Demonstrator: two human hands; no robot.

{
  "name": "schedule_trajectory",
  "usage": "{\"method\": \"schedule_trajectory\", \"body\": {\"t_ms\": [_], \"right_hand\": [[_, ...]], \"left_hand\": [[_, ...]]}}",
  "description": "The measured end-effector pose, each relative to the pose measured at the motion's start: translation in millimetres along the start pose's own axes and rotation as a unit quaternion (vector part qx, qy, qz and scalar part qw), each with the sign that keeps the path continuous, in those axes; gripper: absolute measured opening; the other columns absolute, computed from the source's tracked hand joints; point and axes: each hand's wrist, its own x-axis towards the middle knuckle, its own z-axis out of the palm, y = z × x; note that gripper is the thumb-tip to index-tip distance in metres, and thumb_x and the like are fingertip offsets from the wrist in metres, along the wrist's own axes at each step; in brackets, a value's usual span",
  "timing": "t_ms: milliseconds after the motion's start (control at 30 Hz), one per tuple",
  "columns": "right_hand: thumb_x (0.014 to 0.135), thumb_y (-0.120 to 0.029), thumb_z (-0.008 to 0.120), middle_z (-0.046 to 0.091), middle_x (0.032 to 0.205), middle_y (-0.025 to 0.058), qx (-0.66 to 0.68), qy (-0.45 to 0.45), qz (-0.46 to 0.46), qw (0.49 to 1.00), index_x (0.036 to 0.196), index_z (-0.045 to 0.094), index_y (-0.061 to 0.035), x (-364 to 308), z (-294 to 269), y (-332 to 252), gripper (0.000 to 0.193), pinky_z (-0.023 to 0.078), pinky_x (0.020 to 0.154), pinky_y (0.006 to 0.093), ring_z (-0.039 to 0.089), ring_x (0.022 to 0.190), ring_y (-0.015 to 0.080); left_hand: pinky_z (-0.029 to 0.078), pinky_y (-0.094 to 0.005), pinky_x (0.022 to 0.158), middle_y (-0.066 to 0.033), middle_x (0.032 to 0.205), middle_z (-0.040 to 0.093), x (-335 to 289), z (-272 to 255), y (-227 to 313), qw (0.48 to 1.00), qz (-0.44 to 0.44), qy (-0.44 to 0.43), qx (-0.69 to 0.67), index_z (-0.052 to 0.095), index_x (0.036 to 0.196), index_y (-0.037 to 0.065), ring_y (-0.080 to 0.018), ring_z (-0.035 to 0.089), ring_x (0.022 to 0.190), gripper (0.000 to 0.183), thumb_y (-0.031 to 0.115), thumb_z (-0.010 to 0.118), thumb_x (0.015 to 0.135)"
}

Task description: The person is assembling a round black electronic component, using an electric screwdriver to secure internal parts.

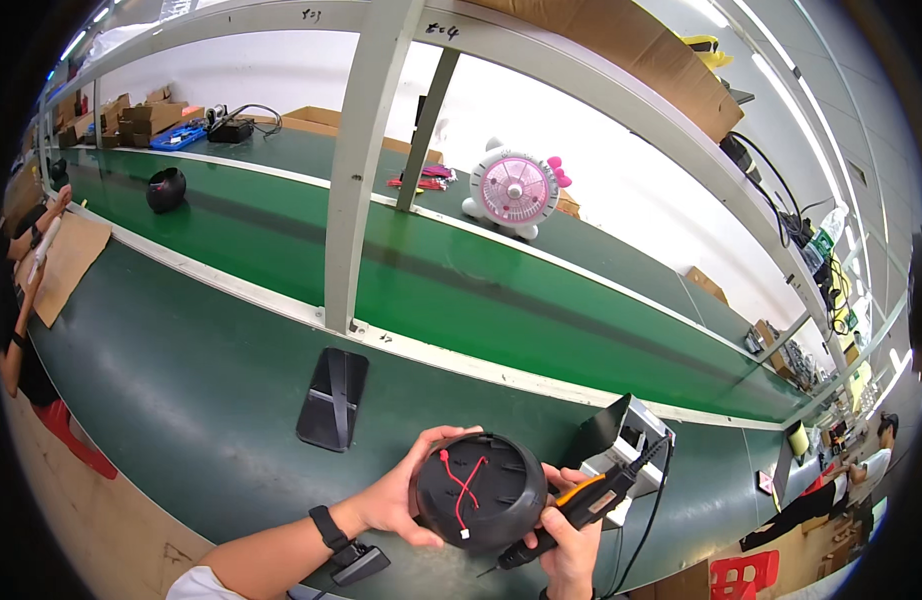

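My left hand point(401, 495) holds a round black plastic housing point(481, 490) with red wires crossing its open face, tilted toward me above the green workbench point(181, 400). My right hand point(566, 540) grips a black and orange electric screwdriver point(581, 505), its tip pointing down and left just below the housing. A cord runs from the screwdriver up to the right. A black band sits on my left wrist.
A black flat panel point(333, 398) lies on the bench near a white upright post point(356, 170). A black and white box stand point(626, 440) is right of my hands. On the far belt sit another black housing point(166, 188) and a pink and white fan point(516, 188). Another person's arm point(26, 260) shows at the left.
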Motion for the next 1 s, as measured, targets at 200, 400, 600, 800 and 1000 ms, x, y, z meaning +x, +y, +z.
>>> {"method": "schedule_trajectory", "body": {"t_ms": [200,400,600,800,1000], "right_hand": [[0.074,0.008,0.074,0.053,0.129,0.0277,-0.060,0.027,-0.043,0.997,0.119,0.051,0.0023,-9,2,10,0.051,0.052,0.049,0.0287,0.060,0.058,0.0164],[0.074,0.008,0.075,0.048,0.135,0.0293,-0.092,0.019,-0.063,0.994,0.119,0.052,0.0002,-13,9,17,0.051,0.052,0.050,0.0272,0.061,0.060,0.0163],[0.074,0.002,0.079,0.058,0.068,0.0049,-0.118,0.038,-0.013,0.992,0.131,0.046,0.0063,-6,13,14,0.066,0.048,0.054,0.0256,0.060,0.058,0.0142],[0.069,-0.003,0.086,0.059,0.070,0.0058,-0.145,0.004,0.029,0.989,0.130,0.045,0.0073,-4,2,27,0.074,0.048,0.053,0.0251,0.059,0.058,0.0129],[0.063,0.006,0.086,0.049,0.137,0.0263,-0.049,0.020,0.014,0.998,0.131,0.044,0.0037,3,-4,18,0.080,0.050,0.052,0.0232,0.057,0.071,0.0101]], "left_hand": [[0.030,-0.0383,0.116,-0.0128,0.151,0.030,-3,-4,-7,0.997,-0.050,0.025,0.044,0.006,0.155,0.010,-0.0245,0.036,0.138,0.136,0.016,0.096,0.053],[0.033,-0.0368,0.113,-0.0112,0.141,0.040,-2,-7,-6,0.992,0.007,0.036,0.118,0.018,0.152,0.008,-0.0225,0.042,0.132,0.128,0.016,0.097,0.052],[0.034,-0.0364,0.112,-0.0122,0.141,0.041,-1,4,2,0.980,0.027,0.095,0.173,0.021,0.150,0.006,-0.0234,0.044,0.131,0.126,0.016,0.097,0.051],[0.030,-0.0367,0.114,-0.0137,0.147,0.034,2,13,0,0.958,0.089,0.129,0.242,0.018,0.152,0.004,-0.0242,0.039,0.136,0.122,0.014,0.093,0.057],[0.019,-0.0354,0.118,-0.0135,0.153,0.027,-5,4,2,0.995,-0.014,0.089,-0.051,0.005,0.157,0.005,-0.0235,0.028,0.144,0.114,0.007,0.077,0.069]]}}
